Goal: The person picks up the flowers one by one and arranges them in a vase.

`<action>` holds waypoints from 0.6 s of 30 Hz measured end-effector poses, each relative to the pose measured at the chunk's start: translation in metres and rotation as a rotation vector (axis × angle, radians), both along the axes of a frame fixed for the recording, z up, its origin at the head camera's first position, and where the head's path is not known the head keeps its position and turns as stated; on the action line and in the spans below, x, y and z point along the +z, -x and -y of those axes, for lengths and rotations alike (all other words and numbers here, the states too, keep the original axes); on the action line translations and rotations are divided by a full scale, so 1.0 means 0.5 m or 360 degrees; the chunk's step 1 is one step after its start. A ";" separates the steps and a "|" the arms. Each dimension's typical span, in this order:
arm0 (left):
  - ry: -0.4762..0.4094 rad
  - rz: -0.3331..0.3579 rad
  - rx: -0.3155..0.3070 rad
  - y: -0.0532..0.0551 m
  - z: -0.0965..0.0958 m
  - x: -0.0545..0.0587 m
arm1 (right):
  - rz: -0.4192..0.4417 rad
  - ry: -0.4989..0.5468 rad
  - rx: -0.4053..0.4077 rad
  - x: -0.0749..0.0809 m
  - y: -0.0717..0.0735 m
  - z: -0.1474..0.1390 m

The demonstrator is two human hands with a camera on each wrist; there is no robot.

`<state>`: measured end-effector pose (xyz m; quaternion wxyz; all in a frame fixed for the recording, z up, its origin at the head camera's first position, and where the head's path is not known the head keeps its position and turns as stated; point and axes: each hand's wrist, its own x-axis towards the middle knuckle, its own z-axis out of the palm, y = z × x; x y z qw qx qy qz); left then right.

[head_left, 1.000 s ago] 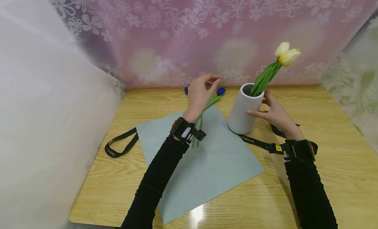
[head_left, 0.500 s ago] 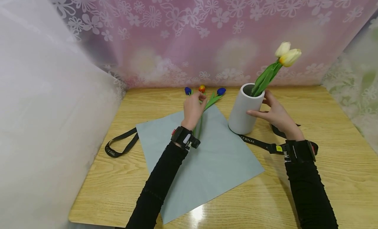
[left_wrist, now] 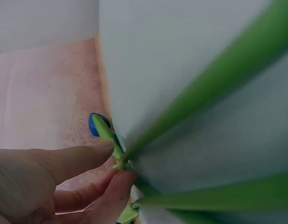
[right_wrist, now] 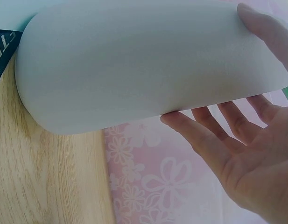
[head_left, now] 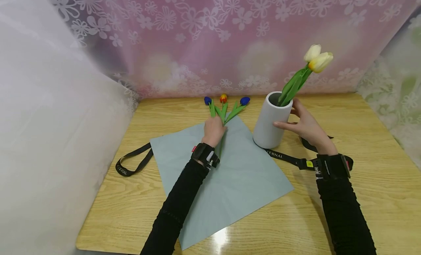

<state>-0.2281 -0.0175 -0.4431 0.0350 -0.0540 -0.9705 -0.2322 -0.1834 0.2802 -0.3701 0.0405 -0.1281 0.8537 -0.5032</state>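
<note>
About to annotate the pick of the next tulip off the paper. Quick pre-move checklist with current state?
1. Left hand has a grip on the tulip stems: ok. The left wrist view shows thumb and fingers pinching a stem.
2. How many stems that pinch takes in: cannot tell, three lie bunched.
3. Right hand steadies the white vase: ok, straight fingers rest on its side.
4. Vase upright on the table: ok.
5. Room in the vase mouth: ok, the two pale tulips lean to the far right side.
6. Black ribbon away from the vase base: not ok, it runs right by the base.
</note>
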 end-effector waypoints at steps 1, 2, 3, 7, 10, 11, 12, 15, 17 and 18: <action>0.0012 0.0021 0.0004 0.000 0.000 -0.002 | 0.0001 0.0002 0.0001 0.000 0.000 0.000; 0.0025 0.0031 0.0011 0.001 0.000 -0.005 | 0.0002 -0.0001 0.0001 0.001 0.000 0.001; 0.0029 0.0039 0.0017 0.001 0.000 -0.007 | 0.0004 -0.0003 0.0001 0.001 0.000 0.001; 0.0023 0.0048 0.0024 0.002 -0.001 -0.013 | 0.0007 -0.0015 -0.0001 0.003 -0.001 0.003; 0.0007 0.0035 0.0019 0.001 -0.001 -0.012 | 0.0003 -0.0020 -0.0005 0.003 -0.002 0.003; 0.0004 0.0029 0.0017 0.001 0.000 -0.012 | 0.0003 -0.0018 -0.0005 0.003 -0.002 0.003; -0.0001 0.0018 0.0012 0.001 0.000 -0.012 | 0.0001 -0.0019 -0.0006 0.003 -0.002 0.002; -0.0037 0.0019 0.0006 0.000 0.003 -0.014 | -0.0005 -0.0022 -0.0005 0.002 -0.002 0.001; -0.0049 0.0028 -0.0003 0.000 0.005 -0.014 | -0.0009 -0.0024 -0.0002 0.001 -0.002 0.001; -0.0054 0.0033 -0.0006 0.000 0.007 -0.013 | -0.0011 -0.0026 -0.0002 0.001 -0.001 0.001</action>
